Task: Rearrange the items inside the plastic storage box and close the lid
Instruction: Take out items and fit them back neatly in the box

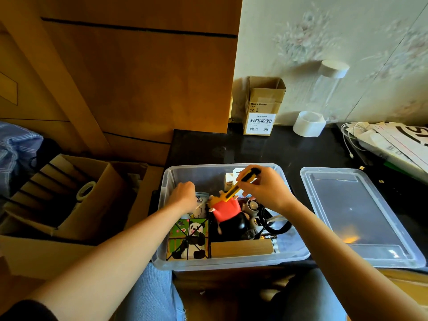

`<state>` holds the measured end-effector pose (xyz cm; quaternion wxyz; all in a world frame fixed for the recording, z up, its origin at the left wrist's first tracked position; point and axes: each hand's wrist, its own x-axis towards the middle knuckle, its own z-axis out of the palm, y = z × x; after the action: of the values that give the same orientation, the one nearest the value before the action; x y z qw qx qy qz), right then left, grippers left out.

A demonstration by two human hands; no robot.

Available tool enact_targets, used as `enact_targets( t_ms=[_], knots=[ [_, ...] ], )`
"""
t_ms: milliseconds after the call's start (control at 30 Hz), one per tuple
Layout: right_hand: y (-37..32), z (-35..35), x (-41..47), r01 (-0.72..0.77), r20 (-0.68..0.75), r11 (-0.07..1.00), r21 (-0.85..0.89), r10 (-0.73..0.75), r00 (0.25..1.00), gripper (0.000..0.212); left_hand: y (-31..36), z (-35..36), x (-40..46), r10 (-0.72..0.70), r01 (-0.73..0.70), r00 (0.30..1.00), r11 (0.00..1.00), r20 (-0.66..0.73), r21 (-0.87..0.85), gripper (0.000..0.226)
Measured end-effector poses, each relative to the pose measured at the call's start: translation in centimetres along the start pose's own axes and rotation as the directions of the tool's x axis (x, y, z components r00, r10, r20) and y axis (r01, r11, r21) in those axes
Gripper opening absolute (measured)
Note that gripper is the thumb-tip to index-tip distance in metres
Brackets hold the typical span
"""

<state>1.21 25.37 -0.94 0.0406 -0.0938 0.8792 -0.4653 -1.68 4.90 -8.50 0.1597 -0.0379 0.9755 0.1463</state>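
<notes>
The clear storage box (228, 262) stands open on the dark worktop (266, 149), and its lid (356, 216) lies flat just to the right of the box. Above the box, the right hand (266, 189) pinches a yellow utility knife (240, 184). The left hand (184, 195) reaches into the left part of the box with fingers curled; what it holds, I cannot tell. Inside the box, near the front wall, lie a panda cube (188, 238) and a wooden block (240, 249).

Dark glossy bench (266, 149) against the wall. Directly on it: clear storage box (298, 252) at the near edge, its lid (361, 218) flat just beside on the right; cardboard carton (262, 107) and clear white-capped tube (324, 93) at the back; white cable (347, 140) and papers (398, 140) far right.
</notes>
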Motion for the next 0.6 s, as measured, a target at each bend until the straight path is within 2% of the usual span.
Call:
enact_targets(
  t_ms=[100, 233, 333, 433, 500, 600],
  knots=[
    [0.1, -0.4, 0.0, -0.033, 0.01, 0.998, 0.051, 0.032, 0.999, 0.005, -0.2, 0.3, 0.0, 0.059, -0.063, 0.998, 0.991, 0.032, 0.116, 0.028],
    [0.2, -0.8, -0.1, -0.046, 0.022, 0.997, 0.064, 0.044, 0.999, 0.004, -0.1, 0.3, -0.2, 0.124, -0.145, 0.989, 0.894, 0.077, 0.423, 0.032],
    [0.3, -1.3, -0.1, -0.072, 0.033, 0.993, 0.096, 0.069, 0.997, 0.005, 0.5, -0.4, -0.2, 0.142, -0.165, 0.986, 0.854, 0.083, 0.493, 0.033],
    [0.4, -1.7, 0.0, -0.111, 0.098, 0.99, 0.082, 0.103, 0.99, 0.009, 1.1, -1.5, -0.3, 0.226, -0.229, 0.972, 0.825, 0.071, 0.516, 0.036],
    [0.4, -1.9, 0.2, -0.131, 0.129, 0.991, 0.033, 0.126, 0.984, 0.017, 1.5, -2.0, -0.3, 0.3, -0.353, 0.935, 0.8, 0.187, 0.485, 0.039],
    [0.6, -2.1, 0.2, -0.183, 0.144, 0.982, -0.047, 0.188, 0.972, 0.027, 1.5, -2.1, -0.5, 0.268, -0.459, 0.863, 0.77, 0.428, 0.443, 0.031]
  ],
)
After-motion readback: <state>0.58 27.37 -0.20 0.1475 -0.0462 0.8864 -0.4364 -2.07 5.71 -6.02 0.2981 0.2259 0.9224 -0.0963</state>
